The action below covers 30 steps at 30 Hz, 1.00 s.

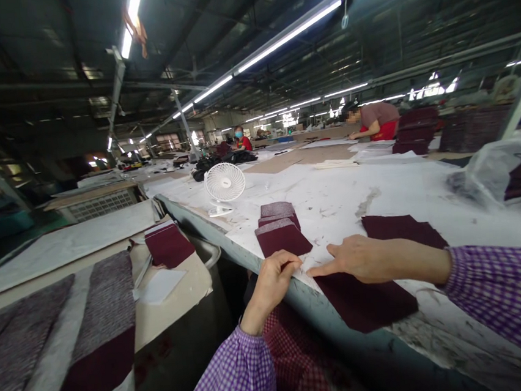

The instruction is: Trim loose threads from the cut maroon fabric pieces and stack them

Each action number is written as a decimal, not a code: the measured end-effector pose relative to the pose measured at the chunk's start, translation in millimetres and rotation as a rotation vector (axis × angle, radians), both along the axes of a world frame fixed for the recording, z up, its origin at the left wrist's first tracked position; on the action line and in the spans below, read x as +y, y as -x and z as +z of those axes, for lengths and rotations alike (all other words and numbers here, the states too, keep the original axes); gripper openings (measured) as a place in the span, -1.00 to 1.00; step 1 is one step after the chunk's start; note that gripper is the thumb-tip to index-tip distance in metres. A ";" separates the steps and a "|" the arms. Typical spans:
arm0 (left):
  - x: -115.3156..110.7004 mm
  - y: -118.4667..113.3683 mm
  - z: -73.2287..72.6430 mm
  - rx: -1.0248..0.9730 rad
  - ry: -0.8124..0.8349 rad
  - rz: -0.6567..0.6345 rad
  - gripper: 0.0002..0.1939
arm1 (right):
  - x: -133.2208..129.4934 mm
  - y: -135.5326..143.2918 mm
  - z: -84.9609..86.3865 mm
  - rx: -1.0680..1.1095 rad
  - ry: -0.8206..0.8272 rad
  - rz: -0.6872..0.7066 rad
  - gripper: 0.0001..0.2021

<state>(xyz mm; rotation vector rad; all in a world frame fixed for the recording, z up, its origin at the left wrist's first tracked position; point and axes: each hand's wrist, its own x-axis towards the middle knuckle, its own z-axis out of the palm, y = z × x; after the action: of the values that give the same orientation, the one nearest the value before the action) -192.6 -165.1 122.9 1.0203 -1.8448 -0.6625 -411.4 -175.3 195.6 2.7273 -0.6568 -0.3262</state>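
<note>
With its fingertips pinched closed, on what cannot be told, the left hand [271, 283] is seen beside the right hand [368, 259], held open, index finger extended, over 1 maroon fabric piece [367, 303] laid at the edge of the worktop [329, 189], near 1 white fan [225, 182].

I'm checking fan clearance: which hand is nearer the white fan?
Left: the left hand is this side of the white fan, slightly right; the right hand lies farther right.
</note>
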 end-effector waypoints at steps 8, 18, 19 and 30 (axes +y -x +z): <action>-17.1 3.4 7.4 -0.464 0.208 0.277 -0.85 | -6.7 18.2 -16.1 -0.362 -0.312 -0.360 -0.65; -20.8 19.2 17.8 -0.867 0.295 0.307 -0.84 | -64.4 93.4 4.4 -0.818 -0.540 -0.436 -0.74; -21.1 20.3 18.5 -0.887 0.289 0.308 -0.83 | -74.6 111.2 3.2 -0.845 -0.503 -0.483 -0.70; -24.6 27.3 24.7 -0.921 0.236 0.292 -0.79 | -105.4 158.3 -33.6 -0.593 0.056 -0.690 -0.55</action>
<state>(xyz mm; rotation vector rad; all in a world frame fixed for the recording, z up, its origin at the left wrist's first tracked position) -219.9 -189.7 147.6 1.5365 -2.3748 0.2704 -569.8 -280.7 161.9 2.4409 -1.7276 0.3743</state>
